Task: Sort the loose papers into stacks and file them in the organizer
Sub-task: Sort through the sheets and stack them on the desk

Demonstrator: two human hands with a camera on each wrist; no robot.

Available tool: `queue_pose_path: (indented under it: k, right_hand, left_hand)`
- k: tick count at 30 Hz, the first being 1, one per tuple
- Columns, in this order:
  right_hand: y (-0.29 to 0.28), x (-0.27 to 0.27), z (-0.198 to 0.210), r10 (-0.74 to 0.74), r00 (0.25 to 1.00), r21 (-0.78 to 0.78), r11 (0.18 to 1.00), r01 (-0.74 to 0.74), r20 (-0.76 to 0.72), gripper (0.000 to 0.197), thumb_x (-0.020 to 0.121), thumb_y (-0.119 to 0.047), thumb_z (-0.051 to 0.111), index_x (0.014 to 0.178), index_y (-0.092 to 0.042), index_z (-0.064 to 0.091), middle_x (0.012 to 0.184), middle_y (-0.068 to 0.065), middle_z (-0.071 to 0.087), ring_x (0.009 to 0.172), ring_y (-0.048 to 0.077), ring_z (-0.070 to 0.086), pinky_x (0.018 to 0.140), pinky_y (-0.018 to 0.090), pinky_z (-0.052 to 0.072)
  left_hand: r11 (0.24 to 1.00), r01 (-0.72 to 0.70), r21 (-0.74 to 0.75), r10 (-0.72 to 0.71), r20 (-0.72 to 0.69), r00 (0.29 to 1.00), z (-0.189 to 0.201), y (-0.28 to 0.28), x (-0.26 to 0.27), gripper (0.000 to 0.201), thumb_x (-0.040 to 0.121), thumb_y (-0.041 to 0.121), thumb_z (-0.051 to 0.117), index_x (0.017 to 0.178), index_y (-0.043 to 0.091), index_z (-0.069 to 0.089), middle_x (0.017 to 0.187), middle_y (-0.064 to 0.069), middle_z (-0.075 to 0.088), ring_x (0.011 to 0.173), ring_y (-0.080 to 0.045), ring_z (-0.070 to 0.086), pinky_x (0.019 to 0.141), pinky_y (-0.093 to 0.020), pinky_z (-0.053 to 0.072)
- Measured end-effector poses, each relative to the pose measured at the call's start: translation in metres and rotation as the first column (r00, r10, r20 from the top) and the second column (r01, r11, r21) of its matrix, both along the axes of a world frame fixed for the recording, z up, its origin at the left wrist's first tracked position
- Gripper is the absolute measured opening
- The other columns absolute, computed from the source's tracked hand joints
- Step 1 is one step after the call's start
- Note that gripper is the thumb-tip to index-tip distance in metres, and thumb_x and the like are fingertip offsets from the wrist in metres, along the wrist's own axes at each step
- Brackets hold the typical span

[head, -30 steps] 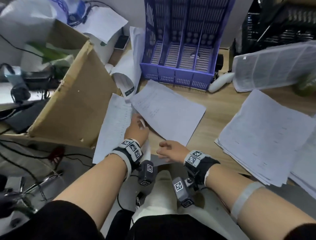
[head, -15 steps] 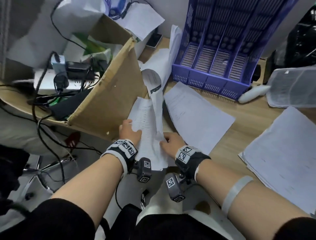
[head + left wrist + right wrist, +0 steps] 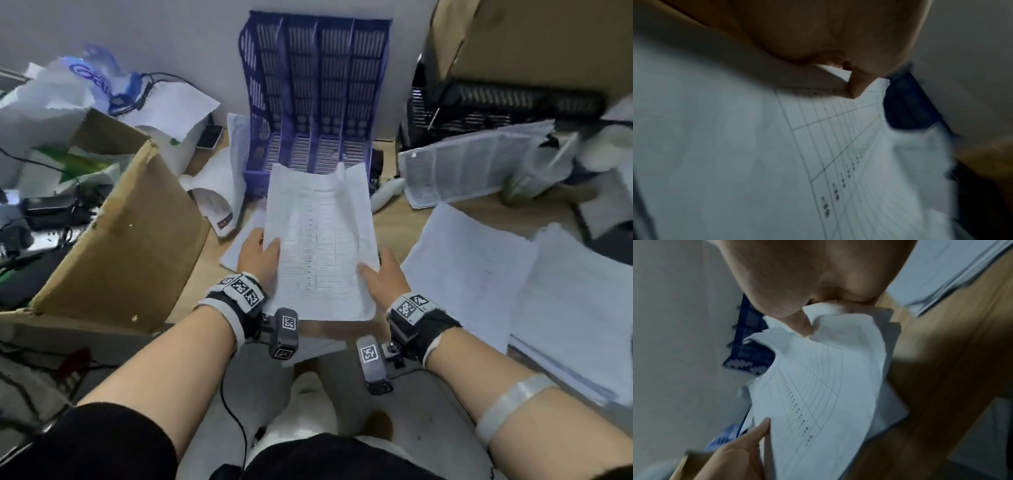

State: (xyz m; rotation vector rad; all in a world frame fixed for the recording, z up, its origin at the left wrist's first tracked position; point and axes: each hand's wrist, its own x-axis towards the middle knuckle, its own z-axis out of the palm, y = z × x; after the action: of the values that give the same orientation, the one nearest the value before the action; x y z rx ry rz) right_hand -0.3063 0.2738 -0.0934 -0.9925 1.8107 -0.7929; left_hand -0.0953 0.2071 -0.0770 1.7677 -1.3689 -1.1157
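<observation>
A bundle of white sheets printed with tables point(image 3: 320, 240) is held up over the wooden desk point(image 3: 390, 222), both hands on it. My left hand point(image 3: 257, 255) grips its left edge, thumb on top. My right hand point(image 3: 382, 274) pinches the right edge. The far end of the sheets overlaps the front of the purple slotted organizer point(image 3: 317, 96), whose slots look bare. In the left wrist view my thumb point(image 3: 857, 86) presses on the printed sheets point(image 3: 838, 162). In the right wrist view the sheets point(image 3: 818, 394) curl between my fingers, and my left hand point(image 3: 744, 449) shows at the bottom.
A large cardboard box point(image 3: 120, 246) stands at the left with cables and bags behind it. Thick paper stacks point(image 3: 513, 291) lie at the right, a mesh-patterned sheet point(image 3: 472, 171) and black crate point(image 3: 496, 102) behind them. A curled paper point(image 3: 219, 192) lies left of the organizer.
Both hands have gathered the sheets from the desk by the box, lifted them and brought them to the centre in front of the organizer. The head view has swung right.
</observation>
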Motion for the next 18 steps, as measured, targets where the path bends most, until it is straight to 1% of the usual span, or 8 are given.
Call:
queue_pose_path:
  k: [2, 3, 5, 8, 11, 14, 16, 18]
  right_hand:
    - [0.018, -0.036, -0.004, -0.067, 0.997, 0.045, 0.997, 0.068, -0.035, 0.043, 0.093, -0.014, 0.054, 0.134, -0.014, 0.039, 0.113, -0.001, 0.054, 0.104, 0.019, 0.053, 0.086, 0.027, 0.039]
    - [0.028, -0.054, -0.006, -0.117, 0.991, 0.045, 0.992, 0.120, -0.057, 0.044, 0.093, -0.012, 0.054, 0.133, -0.015, 0.039, 0.115, 0.001, 0.055, 0.106, 0.022, 0.054, 0.087, 0.027, 0.040]
    - [0.046, -0.087, -0.010, -0.244, 0.964, 0.038, 0.968, 0.249, -0.103, 0.039, 0.093, -0.010, 0.052, 0.130, -0.013, 0.040, 0.114, 0.004, 0.058, 0.105, 0.026, 0.057, 0.085, 0.028, 0.040]
    - [0.067, -0.128, -0.017, -0.368, 0.915, 0.038, 0.925, 0.379, -0.165, 0.039, 0.093, -0.010, 0.050, 0.132, -0.013, 0.042, 0.117, 0.006, 0.060, 0.103, 0.025, 0.057, 0.085, 0.027, 0.040]
    - [0.078, -0.157, -0.031, -0.379, 0.896, 0.120, 0.903, 0.413, -0.230, 0.051, 0.091, -0.010, 0.052, 0.139, -0.014, 0.037, 0.128, 0.011, 0.057, 0.108, 0.027, 0.056, 0.089, 0.030, 0.044]
    - [0.081, -0.171, -0.045, -0.398, 0.776, 0.122, 0.850, 0.513, -0.489, 0.052, 0.086, -0.016, 0.059, 0.135, -0.015, 0.041, 0.133, 0.016, 0.045, 0.122, 0.035, 0.047, 0.098, 0.043, 0.045]
    - [0.087, -0.164, -0.049, -0.514, 0.749, -0.101, 0.846, 0.524, -0.419, 0.034, 0.084, -0.016, 0.060, 0.117, -0.015, 0.051, 0.117, 0.010, 0.051, 0.107, 0.026, 0.053, 0.089, 0.039, 0.047]
    - [0.095, -0.147, -0.052, -0.527, 0.838, -0.203, 0.844, 0.496, -0.144, 0.010, 0.087, -0.016, 0.060, 0.097, -0.016, 0.059, 0.085, -0.002, 0.059, 0.074, 0.012, 0.056, 0.070, 0.029, 0.045]
  left_hand:
    - [0.991, 0.137, -0.009, -0.137, -0.013, 0.990, 0.002, -0.003, -0.046, 0.005, 0.100, 0.014, 0.052, 0.104, 0.012, 0.054, 0.088, 0.003, 0.058, 0.080, -0.015, 0.055, 0.061, -0.013, 0.035]
    - [0.981, 0.191, 0.012, -0.191, -0.048, 0.980, 0.000, -0.004, -0.067, 0.009, 0.099, 0.015, 0.052, 0.107, 0.013, 0.055, 0.092, 0.002, 0.062, 0.083, -0.015, 0.059, 0.063, -0.013, 0.040]
    - [0.963, 0.263, 0.061, -0.256, -0.111, 0.960, -0.008, -0.004, -0.102, 0.016, 0.096, 0.019, 0.057, 0.112, 0.017, 0.058, 0.099, -0.002, 0.068, 0.090, -0.020, 0.066, 0.076, -0.025, 0.052]
    - [0.927, 0.353, 0.124, -0.331, -0.170, 0.928, -0.024, 0.005, -0.139, 0.024, 0.091, 0.014, 0.061, 0.114, 0.021, 0.060, 0.090, -0.003, 0.065, 0.083, -0.020, 0.065, 0.079, -0.040, 0.058]
    - [0.893, 0.412, 0.181, -0.375, -0.206, 0.904, -0.043, 0.021, -0.158, 0.024, 0.093, 0.009, 0.060, 0.116, 0.014, 0.062, 0.092, -0.008, 0.064, 0.076, -0.015, 0.067, 0.075, -0.039, 0.058]
    - [0.888, 0.413, 0.200, -0.370, -0.221, 0.902, -0.057, 0.039, -0.161, 0.014, 0.094, 0.010, 0.061, 0.107, 0.008, 0.066, 0.086, -0.010, 0.067, 0.070, -0.018, 0.069, 0.067, -0.034, 0.058]
    - [0.891, 0.397, 0.218, -0.333, -0.278, 0.901, -0.063, 0.056, -0.159, 0.015, 0.097, 0.011, 0.058, 0.101, -0.001, 0.066, 0.076, -0.014, 0.067, 0.062, -0.023, 0.066, 0.059, -0.032, 0.056]
    - [0.858, 0.451, 0.246, -0.390, -0.261, 0.883, -0.070, 0.079, -0.158, 0.028, 0.100, 0.017, 0.055, 0.093, -0.008, 0.066, 0.067, -0.016, 0.067, 0.053, -0.024, 0.064, 0.052, -0.028, 0.054]
